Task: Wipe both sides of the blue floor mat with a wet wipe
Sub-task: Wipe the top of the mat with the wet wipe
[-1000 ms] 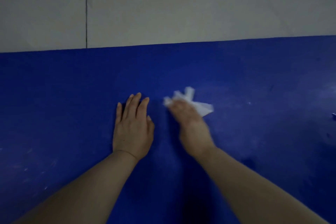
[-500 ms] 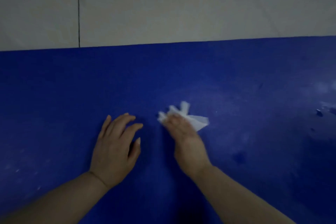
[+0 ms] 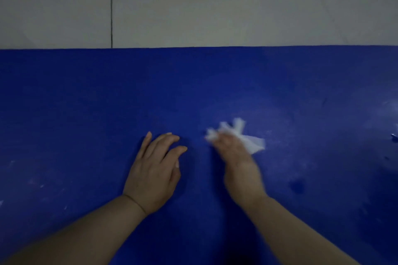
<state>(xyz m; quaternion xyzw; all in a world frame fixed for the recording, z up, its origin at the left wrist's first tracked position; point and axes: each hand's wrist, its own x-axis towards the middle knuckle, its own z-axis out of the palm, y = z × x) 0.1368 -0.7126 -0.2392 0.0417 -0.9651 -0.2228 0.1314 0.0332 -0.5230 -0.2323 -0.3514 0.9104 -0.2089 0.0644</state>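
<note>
1. The left hand [image 3: 153, 175] no longer lies flat with fingers together on the blue floor mat [image 3: 64, 103]; its fingers are now spread and slightly bent, the hand turned toward the right.
2. The right hand [image 3: 235, 162], pressing the wet wipe [image 3: 241, 135], sits farther from the mat's far edge than a second ago.
3. The gap between the hands is wider.

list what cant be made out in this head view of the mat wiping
- Right hand: motion-blurred, so its grip on the crumpled white wet wipe is unclear.
- Blue foam floor mat: cut off by the left, right and bottom edges; underside hidden.
- Small speck at the right edge: too small to identify.
</note>
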